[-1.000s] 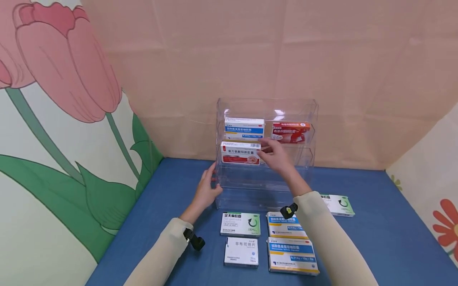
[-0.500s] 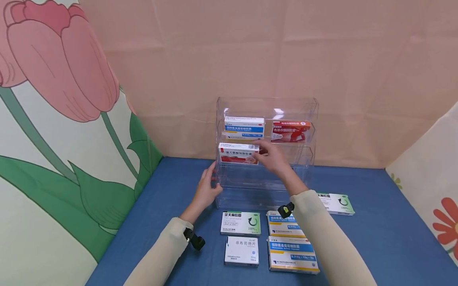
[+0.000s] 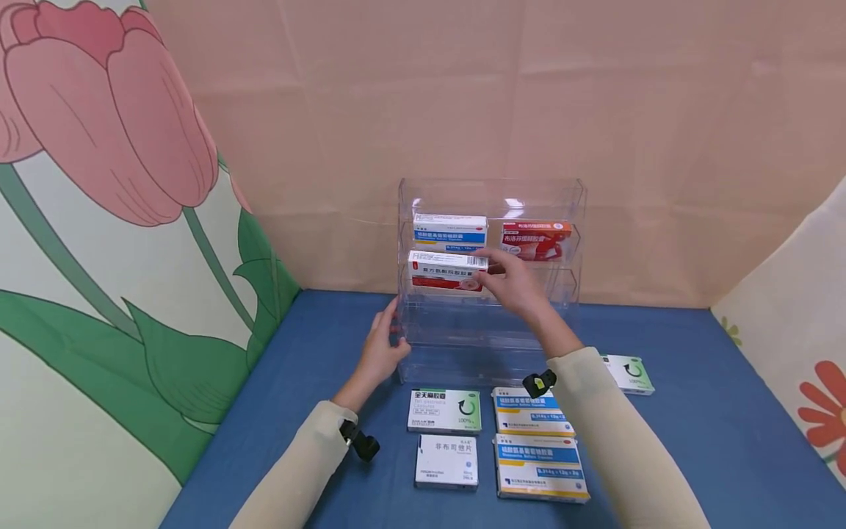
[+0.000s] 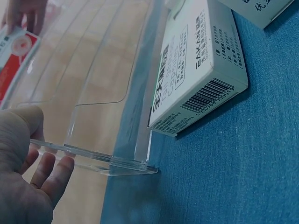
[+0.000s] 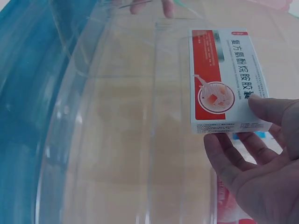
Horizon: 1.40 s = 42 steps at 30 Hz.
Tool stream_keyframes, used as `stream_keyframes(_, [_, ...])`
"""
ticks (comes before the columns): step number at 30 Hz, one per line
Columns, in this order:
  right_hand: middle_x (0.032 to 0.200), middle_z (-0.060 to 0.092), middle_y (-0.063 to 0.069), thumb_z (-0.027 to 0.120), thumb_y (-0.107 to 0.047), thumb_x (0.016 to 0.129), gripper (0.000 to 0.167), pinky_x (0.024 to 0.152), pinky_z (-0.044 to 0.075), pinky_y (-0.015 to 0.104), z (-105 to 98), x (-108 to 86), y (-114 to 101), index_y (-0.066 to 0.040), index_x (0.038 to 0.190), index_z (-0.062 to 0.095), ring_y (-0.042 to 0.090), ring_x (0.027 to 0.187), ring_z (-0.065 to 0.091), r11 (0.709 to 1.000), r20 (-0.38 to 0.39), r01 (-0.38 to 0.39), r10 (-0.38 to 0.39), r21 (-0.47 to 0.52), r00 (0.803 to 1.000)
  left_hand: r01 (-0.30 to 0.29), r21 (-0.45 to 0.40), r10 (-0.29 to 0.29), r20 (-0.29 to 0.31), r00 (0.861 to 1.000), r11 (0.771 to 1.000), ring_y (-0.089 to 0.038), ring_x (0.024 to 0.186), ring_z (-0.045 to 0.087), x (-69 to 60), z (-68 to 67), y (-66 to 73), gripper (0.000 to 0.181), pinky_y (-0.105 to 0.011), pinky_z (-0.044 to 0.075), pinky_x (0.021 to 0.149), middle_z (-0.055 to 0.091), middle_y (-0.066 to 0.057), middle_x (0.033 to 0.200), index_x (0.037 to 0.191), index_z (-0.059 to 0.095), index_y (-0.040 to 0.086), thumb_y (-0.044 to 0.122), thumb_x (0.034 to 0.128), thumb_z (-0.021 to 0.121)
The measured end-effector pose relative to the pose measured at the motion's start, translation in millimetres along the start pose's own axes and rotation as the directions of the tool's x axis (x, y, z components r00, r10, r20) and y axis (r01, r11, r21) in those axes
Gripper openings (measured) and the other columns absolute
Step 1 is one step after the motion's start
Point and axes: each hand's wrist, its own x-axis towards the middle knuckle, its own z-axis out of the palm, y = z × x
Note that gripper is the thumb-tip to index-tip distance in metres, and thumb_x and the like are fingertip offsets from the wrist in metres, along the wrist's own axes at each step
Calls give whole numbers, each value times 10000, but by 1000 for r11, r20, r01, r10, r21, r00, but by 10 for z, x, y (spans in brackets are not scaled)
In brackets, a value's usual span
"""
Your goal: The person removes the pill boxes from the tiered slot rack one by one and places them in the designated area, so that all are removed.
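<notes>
Red/white box (image 3: 441,272) in R hand (image 3: 518,288), up high, fingers pinching its end; L hand (image 3: 380,348), lower, grips clear rack (image 3: 489,323) w/ fingers.

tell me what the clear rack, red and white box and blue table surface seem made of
Clear rack: likely acrylic or another plastic, glossy; see-through with bright highlights.
Red and white box: probably printed cardboard, smooth; flat panels, crisp edges.
Blue table surface: perhaps cloth, matte; fine grain, no sharp reflections.
</notes>
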Motion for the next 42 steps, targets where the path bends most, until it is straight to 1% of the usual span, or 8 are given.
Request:
stream_keyframes(9, [1316,637,96,733,-218,923,494,898,559,468,-130,-59,-45,-243,1399,603,314,1150,630,1000,-48,-14,15,16,999,-8,7,8,1,1000,1000,-307,1219,540,-11,-16,-24,920,-346,495,738,452,-102,1403,1611,250,283,-18,819,609])
stream_keyframes(12, [1315,632,96,738,-211,918,491,898,560,475,-175,-89,-55,-235,1391,608,315,1154,625,1000,-65,2,-1,25,998,-4,5,4,3,1000,1000,-304,1224,535,-6,-14,-31,915,-353,501,740,448,-99,1401,1611,245,291,-11,827,610])
stream_keyframes(21, [1331,605,124,723,-192,929,494,891,560,493,-335,-225,-35,-197,1406,596,338,1173,605,998,-40,32,-30,55,999,-15,35,15,-5,1000,999,-283,1196,541,-13,-28,-39,915,-343,478,717,455,-88,1410,1614,247,266,-15,817,598])
stream_keyframes(28, [1377,562,146,706,-224,944,527,916,547,490,-523,-417,132,-169,1444,549,350,1195,586,993,23,41,-44,113,999,-21,30,21,-8,1000,999,-272,1171,545,-64,-27,-57,916,-328,463,691,467,-84,1392,1613,252,257,-21,810,595])
stream_keyframes(32, [1405,551,125,689,-247,958,528,922,547,429,-698,-541,232,-170,1457,539,331,1207,564,991,86,56,-66,121,994,-26,20,27,-15,1000,999,-271,1169,542,-66,-31,-61,923,-330,458,677,467,-78,1385,1613,251,265,-21,807,596])
stream_keyframes(36, [1398,561,118,670,-242,972,498,887,535,295,-894,-694,355,-140,1444,550,319,1195,556,993,127,95,-103,69,987,-24,33,24,-7,1000,999,-265,1185,545,-59,-26,-57,914,-334,456,669,462,-69,1390,1614,244,281,-7,818,586])
stream_keyframes(38, [1402,557,117,664,-242,977,495,872,523,243,-990,-782,429,-130,1444,546,311,1200,544,994,141,95,-101,47,985,-21,40,22,-5,1000,999,-266,1192,548,-59,-22,-51,915,-335,461,671,462,-69,1392,1613,245,284,-3,815,588])
stream_keyframes(42, [1392,556,102,667,-250,974,514,853,529,225,-1177,-955,603,-125,1453,532,245,1185,549,997,141,71,-73,18,987,-26,30,26,-1,1000,999,-283,1206,552,-65,-7,-31,923,-341,470,687,459,-77,1399,1613,245,280,-8,809,596])
